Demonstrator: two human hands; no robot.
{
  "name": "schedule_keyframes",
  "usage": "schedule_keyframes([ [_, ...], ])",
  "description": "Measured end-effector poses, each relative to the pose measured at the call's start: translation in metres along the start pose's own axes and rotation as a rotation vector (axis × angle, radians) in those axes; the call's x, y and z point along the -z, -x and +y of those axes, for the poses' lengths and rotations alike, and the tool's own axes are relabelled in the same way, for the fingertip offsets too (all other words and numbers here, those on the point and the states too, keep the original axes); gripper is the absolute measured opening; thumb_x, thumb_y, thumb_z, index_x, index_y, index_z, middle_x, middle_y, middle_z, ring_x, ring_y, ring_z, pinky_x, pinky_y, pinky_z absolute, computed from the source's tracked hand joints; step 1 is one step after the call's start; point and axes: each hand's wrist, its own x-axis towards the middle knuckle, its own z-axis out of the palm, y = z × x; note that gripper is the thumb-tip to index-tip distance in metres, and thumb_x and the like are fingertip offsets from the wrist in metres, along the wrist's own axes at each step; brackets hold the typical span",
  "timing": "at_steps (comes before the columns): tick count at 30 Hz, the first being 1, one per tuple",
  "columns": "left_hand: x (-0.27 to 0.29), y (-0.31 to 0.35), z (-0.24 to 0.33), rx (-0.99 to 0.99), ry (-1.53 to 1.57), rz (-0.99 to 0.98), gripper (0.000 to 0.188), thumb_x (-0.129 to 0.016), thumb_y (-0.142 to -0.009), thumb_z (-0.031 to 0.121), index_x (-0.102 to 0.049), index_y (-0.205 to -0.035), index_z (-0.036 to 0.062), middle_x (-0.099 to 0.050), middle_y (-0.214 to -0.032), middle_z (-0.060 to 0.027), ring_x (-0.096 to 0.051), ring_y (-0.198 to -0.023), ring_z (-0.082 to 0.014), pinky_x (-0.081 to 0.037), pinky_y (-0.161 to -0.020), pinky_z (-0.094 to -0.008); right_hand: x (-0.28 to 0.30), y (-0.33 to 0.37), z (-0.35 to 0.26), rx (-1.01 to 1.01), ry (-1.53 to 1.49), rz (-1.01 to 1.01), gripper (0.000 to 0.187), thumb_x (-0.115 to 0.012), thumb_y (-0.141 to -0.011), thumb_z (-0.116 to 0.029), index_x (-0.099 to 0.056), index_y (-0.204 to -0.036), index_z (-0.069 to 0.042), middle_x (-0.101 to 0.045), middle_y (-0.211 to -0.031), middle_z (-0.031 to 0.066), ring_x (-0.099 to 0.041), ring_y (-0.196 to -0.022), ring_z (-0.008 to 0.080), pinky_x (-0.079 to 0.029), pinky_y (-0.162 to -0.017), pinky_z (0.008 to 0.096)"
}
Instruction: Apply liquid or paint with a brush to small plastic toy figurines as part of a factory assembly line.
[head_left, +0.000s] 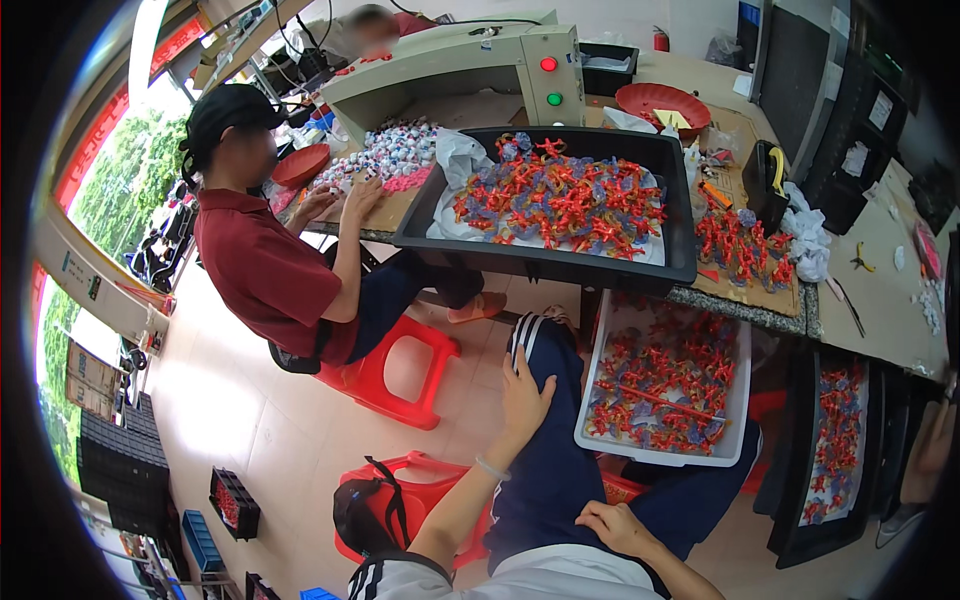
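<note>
My left hand (pixel 527 392) lies open on my left thigh near the knee, fingers spread over the dark blue trouser leg. My right hand (pixel 612 527) rests at my right thigh with its fingers curled in and nothing showing in them. Just beyond my hands, a white tray (pixel 640 457) at my knees holds many small red, amber and blue plastic figures (pixel 655 385). Above it on the table, a large black tray (pixel 545 262) bears a heap of similar figures (pixel 560 200) on white sheeting. Neither hand touches a tray.
At the left a co-worker in a dark red shirt (pixel 262 260) handles small white pieces (pixel 395 145) by a green machine (pixel 450 60). More figures (pixel 740 250) stand on cardboard at right, near pliers (pixel 862 258). Another black tray (pixel 840 520) stands low at right; red stools (pixel 400 375) are at left.
</note>
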Motion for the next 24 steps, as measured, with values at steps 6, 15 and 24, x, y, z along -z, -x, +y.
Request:
schedule_keyframes([
  [6,0.03,0.028,0.051,-0.248,0.09,0.027,0.054,-0.062,-0.082,0.003,-0.044,-0.132,-0.0018,-0.033,-0.14,-0.028,-0.038,-0.127,-0.0447,-0.032,-0.105,-0.0478,0.013,-0.009,0.004,0.121,-0.229,-0.312,0.018,-0.056,-0.094,-0.023,-0.062,-0.092,-0.006,-0.065,-0.073,0.0126,-0.065,-0.068,0.0306,-0.048,-0.06,0.0394],
  [15,-0.031,0.013,0.099,-0.271,0.338,-0.553,0.024,-0.06,-0.078,-0.009,-0.062,-0.1,0.0013,-0.06,-0.095,-0.0138,-0.061,-0.084,-0.034,-0.05,-0.076,-0.0392,0.13,-0.057,0.063,-0.052,0.525,0.772,0.014,-0.06,-0.082,-0.005,-0.063,-0.094,0.0,-0.062,-0.086,0.0154,-0.06,-0.085,0.0324,-0.049,-0.073,0.0411],
  [24,-0.106,-0.015,0.088,-0.45,0.068,-0.378,0.049,-0.054,-0.063,-0.02,-0.049,-0.109,-0.003,-0.05,-0.107,-0.0222,-0.049,-0.102,-0.0399,-0.043,-0.086,-0.0438,0.157,-0.061,0.157,-0.182,0.875,0.749,0.006,-0.066,-0.065,0.004,-0.067,-0.07,0.001,-0.059,-0.087,0.0155,-0.062,-0.083,0.0323,-0.052,-0.071,0.041],
])
